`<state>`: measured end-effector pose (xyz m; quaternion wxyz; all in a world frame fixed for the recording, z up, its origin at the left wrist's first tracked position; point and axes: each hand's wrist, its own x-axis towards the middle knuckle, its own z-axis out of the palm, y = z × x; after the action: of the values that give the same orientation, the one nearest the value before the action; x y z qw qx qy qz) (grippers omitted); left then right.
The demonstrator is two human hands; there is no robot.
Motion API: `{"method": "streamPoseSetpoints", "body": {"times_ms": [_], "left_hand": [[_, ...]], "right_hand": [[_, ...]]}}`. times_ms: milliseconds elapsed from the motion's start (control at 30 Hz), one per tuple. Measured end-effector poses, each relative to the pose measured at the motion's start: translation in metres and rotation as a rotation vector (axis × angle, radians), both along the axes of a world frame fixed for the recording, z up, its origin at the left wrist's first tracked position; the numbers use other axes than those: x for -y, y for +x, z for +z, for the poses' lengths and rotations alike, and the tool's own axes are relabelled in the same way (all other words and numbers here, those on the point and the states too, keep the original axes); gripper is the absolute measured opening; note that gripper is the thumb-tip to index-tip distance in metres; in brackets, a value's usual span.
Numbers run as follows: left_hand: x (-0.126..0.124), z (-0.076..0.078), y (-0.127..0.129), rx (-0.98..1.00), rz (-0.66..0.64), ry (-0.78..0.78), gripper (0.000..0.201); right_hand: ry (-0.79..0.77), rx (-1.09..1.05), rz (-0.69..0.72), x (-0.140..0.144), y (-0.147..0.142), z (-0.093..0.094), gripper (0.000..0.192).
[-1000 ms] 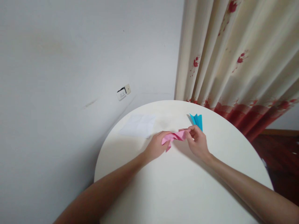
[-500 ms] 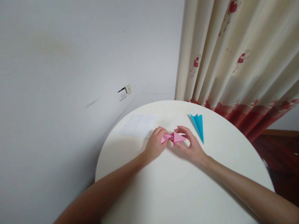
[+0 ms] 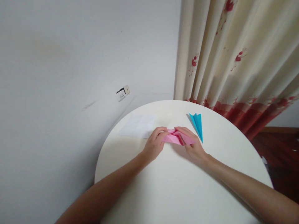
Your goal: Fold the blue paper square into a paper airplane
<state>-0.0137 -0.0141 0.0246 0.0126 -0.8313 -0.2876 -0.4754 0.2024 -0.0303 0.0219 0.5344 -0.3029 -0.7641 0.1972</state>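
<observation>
**Two hands pressing on a pink paper**

Both hands are working on one pink paper (image 3: 177, 138) on the round white table (image 3: 177, 186); the left hand (image 3: 154, 145) is curling its fingers (image 3: 161, 130) over the left end of the paper and pinching it; the right hand (image 3: 192, 146) is lying flatter, with its fingers stretched out and pressing down on the right half, so it is mostly open and not gripping tight.

The pink paper is looking folded; it is long and thin, with pointy flaps and creases showing in the middle; its right end is making a sharp tip that is sticking out under the right fingers; it is lying flat on the table, right between the two hands, touching both.

A blue paper plane (image 3: 197, 125) is sitting just beside the right hand, on the far side, with its nose pointing toward the person; a white sheet (image 3: 137, 126) is lying near the left hand; behind the table a curtain (image 3: 233, 56) with red flowers is hanging, and a wall socket (image 3: 123, 92) is showing on the wall.
</observation>
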Motion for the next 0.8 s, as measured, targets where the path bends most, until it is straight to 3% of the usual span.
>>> {"method": "streamPoseSetpoints", "body": {"times_ms": [200, 367, 500, 600, 667, 800], "left_hand": [[-0.002, 0.006, -0.003, -0.099, 0.123, 0.085, 0.031], [0.000, 0.011, -0.007, -0.062, 0.067, 0.181, 0.024], [0.001, 0.016, -0.010, -0.054, 0.029, 0.163, 0.028], [0.002, 0.016, -0.012, -0.042, 0.040, 0.168, 0.027], [0.002, 0.013, -0.013, -0.028, 0.035, 0.177, 0.025], [0.005, 0.008, -0.015, -0.061, -0.066, 0.135, 0.021]], "right_hand": [[0.034, 0.104, -0.059, 0.002, -0.001, -0.006, 0.046], [0.010, 0.094, -0.066, 0.005, -0.008, -0.004, 0.045], [-0.104, -0.079, -0.175, 0.004, -0.011, -0.003, 0.044], [-0.214, -0.226, -0.244, 0.000, -0.010, -0.003, 0.028], [-0.292, -0.273, -0.220, -0.003, -0.009, -0.002, 0.019], [-0.453, -0.441, -0.082, -0.005, -0.011, 0.000, 0.023]]}}
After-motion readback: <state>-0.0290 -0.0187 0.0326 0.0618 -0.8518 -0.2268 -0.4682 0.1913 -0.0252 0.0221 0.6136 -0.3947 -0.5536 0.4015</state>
